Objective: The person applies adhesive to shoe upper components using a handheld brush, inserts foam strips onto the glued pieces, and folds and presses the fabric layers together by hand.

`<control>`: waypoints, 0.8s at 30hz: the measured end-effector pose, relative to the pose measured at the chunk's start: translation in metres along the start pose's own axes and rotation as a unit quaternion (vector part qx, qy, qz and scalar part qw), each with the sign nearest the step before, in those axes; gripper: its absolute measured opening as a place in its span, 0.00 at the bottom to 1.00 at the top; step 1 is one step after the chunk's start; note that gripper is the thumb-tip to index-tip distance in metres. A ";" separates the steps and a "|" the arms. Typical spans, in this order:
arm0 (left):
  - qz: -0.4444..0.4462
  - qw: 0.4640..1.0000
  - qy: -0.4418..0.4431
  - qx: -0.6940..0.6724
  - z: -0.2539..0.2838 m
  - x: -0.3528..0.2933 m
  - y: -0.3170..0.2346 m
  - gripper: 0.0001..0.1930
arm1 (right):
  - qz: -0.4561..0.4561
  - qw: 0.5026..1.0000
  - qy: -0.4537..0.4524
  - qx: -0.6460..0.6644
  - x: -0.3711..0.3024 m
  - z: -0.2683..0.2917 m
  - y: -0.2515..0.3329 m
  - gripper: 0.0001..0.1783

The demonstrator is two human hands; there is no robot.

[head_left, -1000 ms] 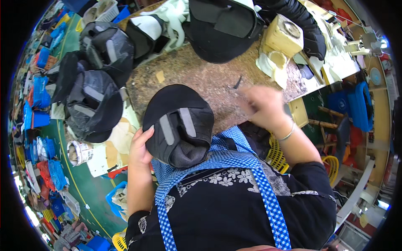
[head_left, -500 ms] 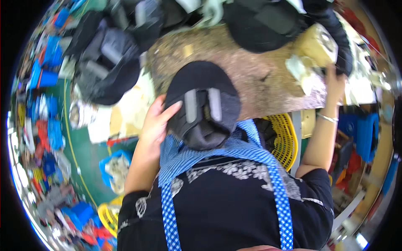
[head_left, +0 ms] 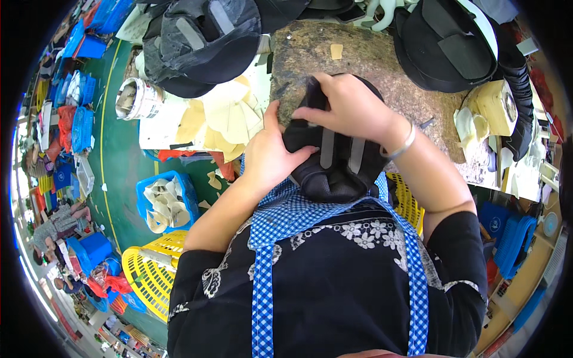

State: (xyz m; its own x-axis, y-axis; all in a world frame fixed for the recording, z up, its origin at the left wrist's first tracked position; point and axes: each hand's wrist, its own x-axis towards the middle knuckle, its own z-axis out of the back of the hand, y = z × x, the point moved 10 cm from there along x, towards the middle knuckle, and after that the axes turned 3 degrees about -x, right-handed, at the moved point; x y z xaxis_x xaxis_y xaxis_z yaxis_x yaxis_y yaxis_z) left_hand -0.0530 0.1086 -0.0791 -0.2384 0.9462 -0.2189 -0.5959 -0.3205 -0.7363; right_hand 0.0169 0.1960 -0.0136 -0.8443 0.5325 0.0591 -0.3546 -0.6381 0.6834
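The black cap-shaped piece (head_left: pixel 341 158) lies in front of the person's chest, at the near edge of the worktop (head_left: pixel 364 45), just above the checked apron (head_left: pixel 298 224). Its two grey strips (head_left: pixel 327 149) run about lengthwise, away from the body. The left hand (head_left: pixel 265 152) holds its left side: the thumb is on top, the index finger points outward, and the other fingers are partly hidden. The right hand (head_left: pixel 352 107) is over the far part, nearer to that end than the left. Its grip is half curled, with dark material between thumb and finger; whether it pinches this, I cannot tell.
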 end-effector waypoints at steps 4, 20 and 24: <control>-0.007 0.999 -0.007 0.033 -0.002 -0.002 0.000 0.46 | 0.050 0.993 -0.092 -0.056 0.017 0.009 0.015 0.26; -0.065 0.998 -0.023 0.007 -0.004 0.001 -0.006 0.36 | -0.260 0.891 -0.279 0.246 -0.120 0.056 -0.077 0.04; -0.073 0.995 -0.057 0.023 -0.003 -0.006 -0.008 0.37 | -0.139 0.979 -0.144 0.046 -0.120 0.024 -0.037 0.08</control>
State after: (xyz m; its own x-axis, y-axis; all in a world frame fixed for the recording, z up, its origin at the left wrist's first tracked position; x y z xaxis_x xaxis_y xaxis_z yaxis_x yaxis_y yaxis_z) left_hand -0.0448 0.1058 -0.0733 -0.2311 0.9723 -0.0354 -0.6642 -0.1843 -0.7245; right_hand 0.1410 0.1692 -0.0289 -0.5679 0.8213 0.0548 -0.5063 -0.4011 0.7634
